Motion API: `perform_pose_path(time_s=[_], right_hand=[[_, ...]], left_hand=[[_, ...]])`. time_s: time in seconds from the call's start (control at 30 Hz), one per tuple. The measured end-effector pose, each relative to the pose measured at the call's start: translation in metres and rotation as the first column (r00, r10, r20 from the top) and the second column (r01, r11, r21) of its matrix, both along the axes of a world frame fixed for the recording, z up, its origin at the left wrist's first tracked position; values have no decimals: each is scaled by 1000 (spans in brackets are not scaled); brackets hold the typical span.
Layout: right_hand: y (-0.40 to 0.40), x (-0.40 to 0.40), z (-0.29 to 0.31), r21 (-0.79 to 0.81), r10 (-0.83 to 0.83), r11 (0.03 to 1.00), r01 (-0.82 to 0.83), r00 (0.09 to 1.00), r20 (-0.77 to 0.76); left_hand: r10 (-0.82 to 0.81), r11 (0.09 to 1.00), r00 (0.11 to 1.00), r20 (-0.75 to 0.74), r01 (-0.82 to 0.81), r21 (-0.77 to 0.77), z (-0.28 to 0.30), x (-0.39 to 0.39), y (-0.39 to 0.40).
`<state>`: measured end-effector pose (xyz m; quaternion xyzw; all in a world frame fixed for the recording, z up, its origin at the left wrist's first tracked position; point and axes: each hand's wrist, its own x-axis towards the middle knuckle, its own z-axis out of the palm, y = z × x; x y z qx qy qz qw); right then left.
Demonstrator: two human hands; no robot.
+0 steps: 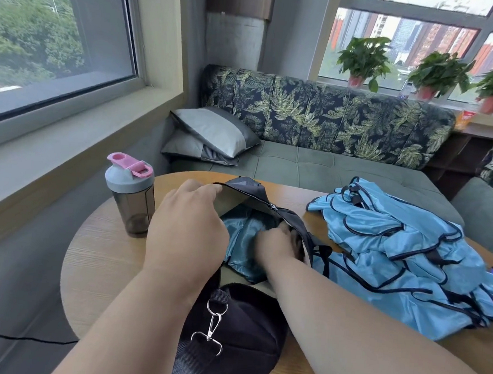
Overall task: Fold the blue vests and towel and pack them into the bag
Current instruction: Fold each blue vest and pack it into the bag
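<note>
Packing step, head view. We see the left hand (pixel 188 226) holding back the upper flap of the black fabric duffel bag (pixel 229 331), its fingers curled over the flap's edge so that the mouth gapes. The right hand (pixel 276 243) reaches inside the opening, fingers bent down against a glossy teal-blue folded garment (pixel 242 245) lying in the bag; whether they pinch the cloth or merely press it flat we cannot tell. We judge this to be one vest being seated in the bag.

The remaining light-blue satin vests with dark navy piping (pixel 395 250) lie in a loose, rumpled heap on the round pale wooden table (pixel 97 252), just right of the bag and touching its side. They appear unfolded, so we judge the task far from done. We cannot pick out a towel.

The next move likely calls for withdrawing the right hand and spreading one vest flat. The fabric looks slippery, so folds may slide apart.

A smoke-grey plastic shaker bottle with grey lid and pink cap (pixel 129 196) stands upright left of the bag. A metal swivel clip (pixel 210 327) hangs from the strap.
</note>
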<state>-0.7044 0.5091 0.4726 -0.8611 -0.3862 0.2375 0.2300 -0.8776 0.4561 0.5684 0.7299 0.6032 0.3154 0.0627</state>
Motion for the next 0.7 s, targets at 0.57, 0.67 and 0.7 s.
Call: perform_pose_path(time_s=[0.57, 0.67, 0.7], right_hand=[[6, 20, -5, -340, 571, 794, -505, 811, 129], [-2, 23, -7, -363, 675, 729, -581, 701, 233], [-4, 25, -10, -422, 706, 695, -582, 663, 250]], left_hand=[[-10, 1000, 1000, -6, 10, 25, -7, -2, 1], [-2, 1000, 1000, -6, 2, 27, -10, -2, 5], [1, 1000, 1000, -6, -1, 28, -11, -2, 5]])
